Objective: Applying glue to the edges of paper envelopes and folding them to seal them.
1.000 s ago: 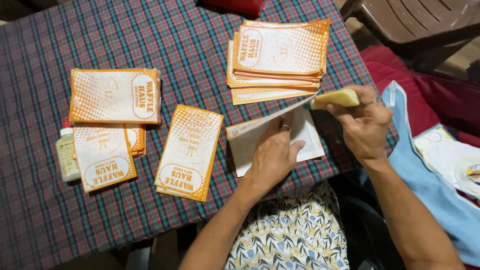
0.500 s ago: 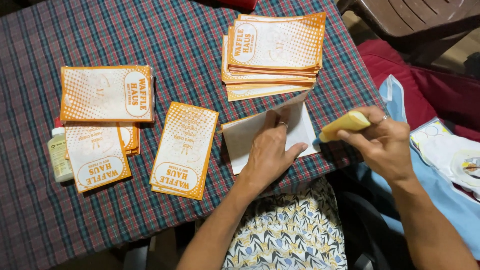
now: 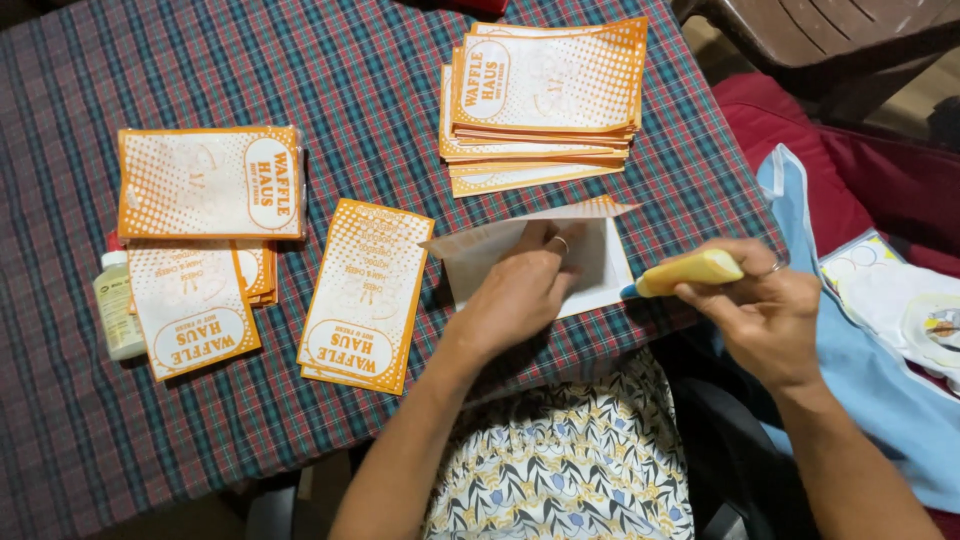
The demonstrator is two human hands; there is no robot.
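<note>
Looking down at a plaid-cloth table (image 3: 300, 60), the left hand (image 3: 515, 290) is spread flat on an unfinished paper bag (image 3: 600, 262), white side up, lying near the table's front edge, just right of a small pile of finished orange-and-white bags (image 3: 365, 292). Fingers are mostly straight and pressing down, not pinching anything, while one orange-dotted flap (image 3: 530, 225) stands folded up along the top. The right hand (image 3: 765, 315) is curled closed around a yellow glue stick (image 3: 690, 272), its blue tip right at the sheet's right edge; whether it actually touches the paper I can't tell. My guess on handling: that sheet is thin, light and floppy, creases easily and would slide on the cloth if not pinned, so a flat palm in the middle is the sensible hold, with edges pinched only gently, since it'd tear or wrinkle fast. The stick looks like hard, smooth plastic, easy to grip round its barrel. Further back sits a taller stack of flat bags (image 3: 545, 90), crisp-edged and matte with printed dots, and two more piles on the left (image 3: 210, 185) (image 3: 195, 310). A small whitish plastic bottle (image 3: 117, 310) with a red cap stands at the far left. Blue fabric (image 3: 870, 400) lies off to the right, soft and rumpled.
</note>
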